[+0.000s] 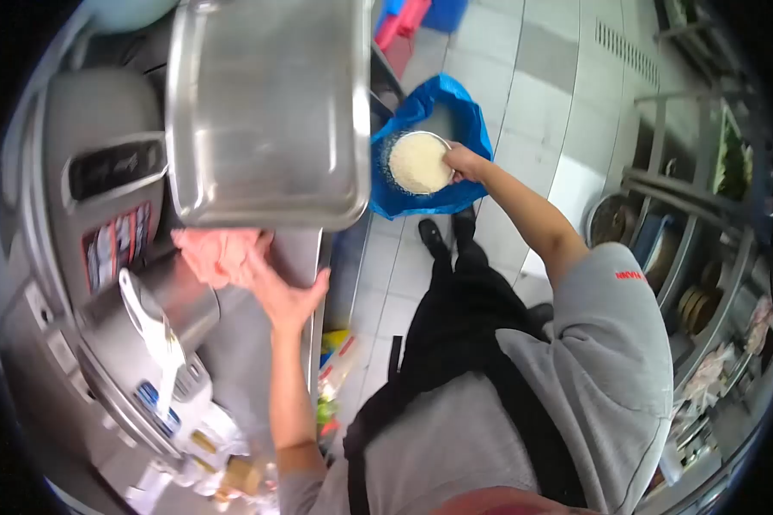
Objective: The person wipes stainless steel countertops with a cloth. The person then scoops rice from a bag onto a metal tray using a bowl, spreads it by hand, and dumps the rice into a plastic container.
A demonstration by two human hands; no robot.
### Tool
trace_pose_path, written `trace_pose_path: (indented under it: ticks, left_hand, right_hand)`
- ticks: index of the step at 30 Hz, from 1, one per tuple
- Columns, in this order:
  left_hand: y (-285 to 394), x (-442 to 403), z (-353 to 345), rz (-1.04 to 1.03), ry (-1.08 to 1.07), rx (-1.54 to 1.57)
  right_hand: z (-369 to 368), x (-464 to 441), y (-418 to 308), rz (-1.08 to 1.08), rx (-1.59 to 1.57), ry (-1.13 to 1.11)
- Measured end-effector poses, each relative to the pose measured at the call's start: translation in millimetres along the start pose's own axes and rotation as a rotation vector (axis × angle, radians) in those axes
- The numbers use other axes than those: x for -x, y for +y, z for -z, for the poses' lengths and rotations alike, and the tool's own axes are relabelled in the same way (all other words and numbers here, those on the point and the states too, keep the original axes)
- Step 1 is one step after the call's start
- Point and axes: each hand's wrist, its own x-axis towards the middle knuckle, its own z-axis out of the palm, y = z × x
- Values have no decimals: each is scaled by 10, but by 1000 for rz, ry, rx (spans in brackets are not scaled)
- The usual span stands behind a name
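Note:
A round metal bowl (419,163) full of pale grains sits in the mouth of a blue bag (442,202), and my right hand (465,163) is closed on its rim. Inside the bag, more of the pale stuff shows around the bowl. My left hand (288,296) is on the metal counter (258,330), thumb spread and fingertips against a crumpled pink cloth (219,255). The cloth lies beside the near edge of a large rectangular metal tray (275,112). Whether those fingers grip the cloth is unclear.
White plastic utensils (167,360) stand by a metal container (193,305) at the left. A yellow and red packet (337,360) is below the counter edge. Metal shelves (674,202) with pans run along the right, beyond the tiled floor (524,112). Pink and blue items are at the top.

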Motion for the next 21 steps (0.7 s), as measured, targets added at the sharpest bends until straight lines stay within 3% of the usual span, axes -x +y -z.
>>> trace_pose_path:
  ticks: [3,5,7,9,12,15,21]
  left_hand:
    - [-60,16,63,105,24,158]
    - [-81,-18,46,154,97,202]
    - [-91,-23,72,185,139,245]
    - [-74,-46,92,32,204,-4]
    - [-109,-70,92,-32,278,40]
    - [-91,-160,100,79,178,55]
    - [-117,-224,97,151,207,71]
  right_hand:
    - [10,644,-546,-8,16,102]
    - [10,1064,-953,-11,-58,329]
    - [286,1282,-1306,4,60,263]
    - [450,1522,-1740,40,92,325]
    - [408,1891,-2444,143,136,384]
    - [258,1997,-3044,236,122,386]
    - [-423,1744,-3613,411,59,337]
